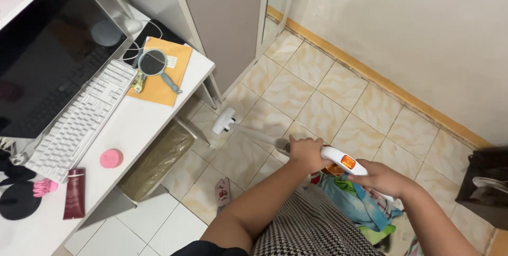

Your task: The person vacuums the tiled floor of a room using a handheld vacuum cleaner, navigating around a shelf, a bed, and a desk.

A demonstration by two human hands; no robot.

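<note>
Containers are few: a dark bag (484, 190) stands on the floor by the wall at the right, its contents too dim to tell. Near it, by the person's lap, lies a heap of blue and green cloth (365, 208). The white worktop (143, 123) at the left carries a white keyboard (79, 121), a dark monitor (47, 55), a round hand mirror (154, 64) lying on an orange envelope (161, 73), a pink round lid (111, 158) and a dark red tube (74, 193). The floor (317, 97) is beige tile, meeting a pale wall with a yellow skirting. A white stick vacuum (338, 159) slants down across the tiles, its head (224, 121) near the worktop's leg. The left hand (304, 153) is clenched round the shaft, arm stretched forward; the right hand (378, 177) has its fingers wrapped round the handle behind the orange button.
</note>
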